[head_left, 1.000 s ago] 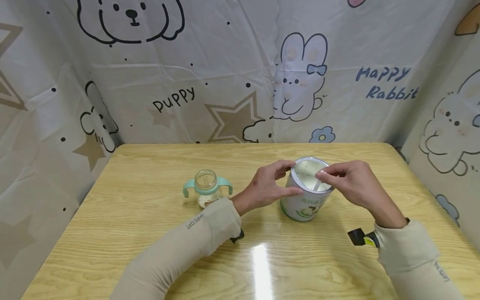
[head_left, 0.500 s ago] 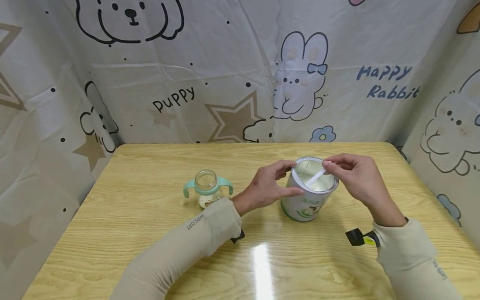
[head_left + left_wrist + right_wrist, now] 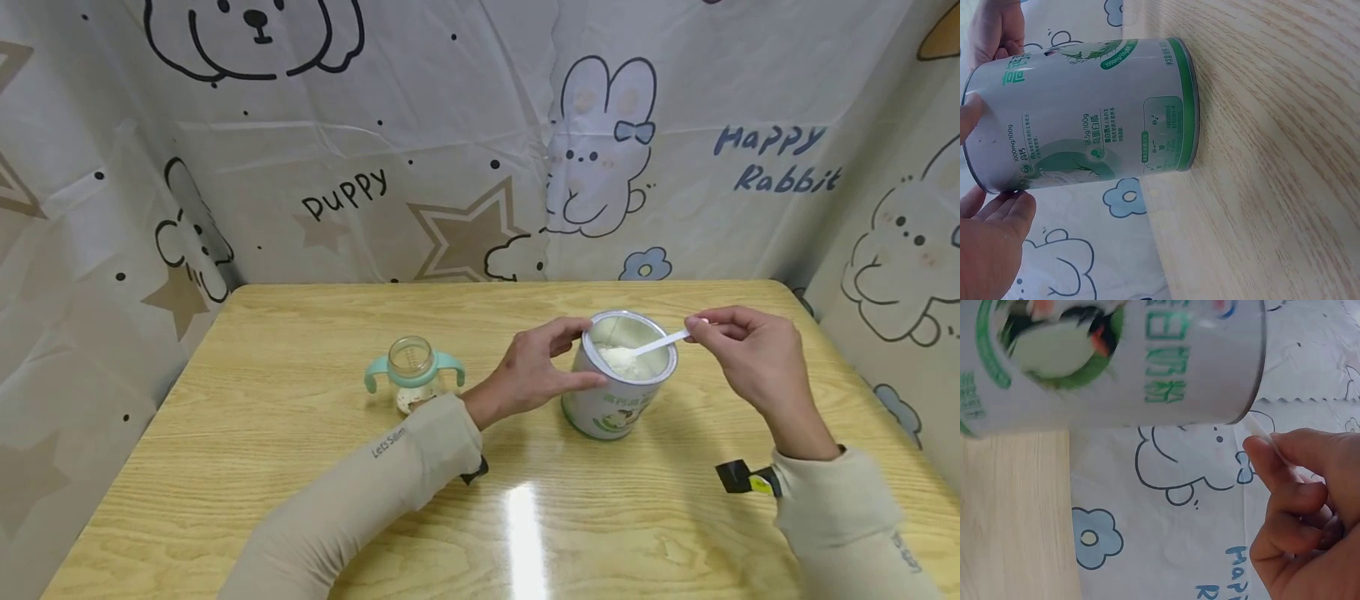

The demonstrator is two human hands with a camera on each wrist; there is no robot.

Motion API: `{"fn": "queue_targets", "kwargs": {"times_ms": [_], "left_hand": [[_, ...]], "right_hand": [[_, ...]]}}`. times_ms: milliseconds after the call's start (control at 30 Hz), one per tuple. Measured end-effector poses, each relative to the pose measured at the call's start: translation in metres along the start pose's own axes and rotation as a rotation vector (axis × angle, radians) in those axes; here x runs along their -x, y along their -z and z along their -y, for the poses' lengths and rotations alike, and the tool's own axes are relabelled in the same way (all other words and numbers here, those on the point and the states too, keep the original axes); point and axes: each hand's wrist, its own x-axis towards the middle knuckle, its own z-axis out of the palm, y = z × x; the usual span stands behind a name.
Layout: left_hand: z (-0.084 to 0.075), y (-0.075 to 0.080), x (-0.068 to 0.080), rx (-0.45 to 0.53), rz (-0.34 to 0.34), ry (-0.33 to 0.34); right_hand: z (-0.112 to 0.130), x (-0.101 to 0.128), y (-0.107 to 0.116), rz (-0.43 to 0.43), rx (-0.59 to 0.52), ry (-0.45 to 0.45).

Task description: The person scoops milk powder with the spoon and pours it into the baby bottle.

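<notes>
A white milk powder tin (image 3: 609,408) with green lettering stands uncovered toward the right of the table, pale powder inside. My left hand (image 3: 534,372) holds it near the rim, thumb on the near side and fingers behind; in the left wrist view, the fingers and thumb (image 3: 969,117) meet the tin's (image 3: 1079,119) top end. With thumb and forefinger, my right hand (image 3: 753,358) pinches the handle of a white scoop (image 3: 662,342). The handle slants over the right rim, and powder covers the scoop's bowl. In the right wrist view, only the scoop's handle (image 3: 1261,430) shows.
A baby bottle (image 3: 412,379) with mint-green handles stands uncapped left of the tin, its lower part behind my left sleeve (image 3: 375,483). A printed curtain (image 3: 465,125) borders the back and sides of the wooden table (image 3: 300,333).
My right hand has moved right, away from the tin's mouth, drawing the scoop's handle out over the rim. The bowl now shows heaped powder. The left hand and tin have stayed put.
</notes>
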Motion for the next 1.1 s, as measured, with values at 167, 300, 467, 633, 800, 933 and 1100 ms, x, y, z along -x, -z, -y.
{"fn": "queue_targets", "kwargs": {"times_ms": [167, 300, 467, 633, 800, 933, 1100], "left_hand": [[0.0, 0.0, 0.0, -0.008, 0.001, -0.006], [-0.002, 0.002, 0.0, -0.009, 0.016, 0.011], [-0.004, 0.007, 0.0, 0.003, 0.051, 0.025], [-0.003, 0.013, 0.002, 0.011, 0.07, 0.015], [-0.002, 0.019, 0.007, 0.03, 0.067, 0.074], [-0.004, 0.024, 0.01, 0.032, 0.065, 0.123], [-0.005, 0.032, 0.013, 0.03, 0.047, 0.128]], "right_hand": [[0.0, -0.001, 0.0, 0.014, 0.016, -0.016], [0.002, -0.002, 0.001, 0.035, 0.007, -0.068], [0.004, -0.004, 0.003, 0.033, -0.011, -0.085], [0.006, -0.006, 0.003, 0.038, -0.028, -0.111], [0.008, -0.009, 0.003, 0.044, -0.043, -0.137], [0.011, -0.011, 0.004, 0.039, -0.069, -0.137], [0.015, -0.013, 0.006, 0.036, -0.131, -0.137]]}}
